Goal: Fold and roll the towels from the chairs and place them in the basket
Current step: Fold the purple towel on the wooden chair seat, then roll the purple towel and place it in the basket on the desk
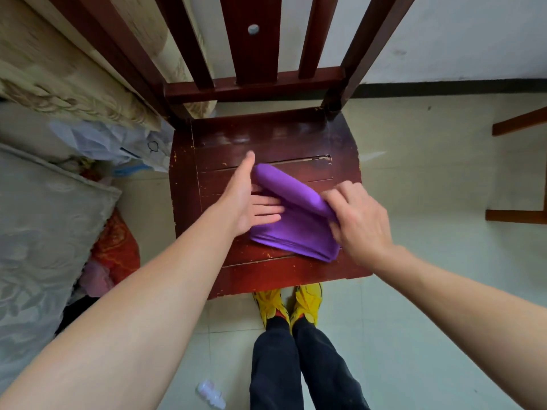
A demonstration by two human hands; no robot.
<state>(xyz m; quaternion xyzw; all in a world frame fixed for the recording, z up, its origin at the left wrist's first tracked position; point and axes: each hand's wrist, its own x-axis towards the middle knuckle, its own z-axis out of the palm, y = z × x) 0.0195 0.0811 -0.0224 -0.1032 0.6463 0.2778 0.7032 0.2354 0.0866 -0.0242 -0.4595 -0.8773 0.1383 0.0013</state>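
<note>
The purple towel (296,229) lies on the seat of the wooden chair (266,137), a little toward its right side. Its far part is wound into a smooth, plump cylinder that runs at a slant, and its near part still lies flat in several layers. The stacked edges show as thin lines along the curved near hem. The cloth looks soft and matte, with no pattern, and its colour is vivid against the dark red-brown seat. My left hand (248,202) lies flat with its fingers straight on the unrolled part, just under the roll, and the thumb stands out beside the roll's left end. My right hand (358,220) is curled over the roll's right end and grips it. The seat is made of glossy varnished boards with narrow gaps between them, and the lacquer is chipped to pale specks along the edges. Straight slats rise in the chair back. Below the seat are my yellow shoes (306,303) on pale, smooth floor tiles (429,202). A crinkled clear plastic bag (112,143) lies to the left.
</note>
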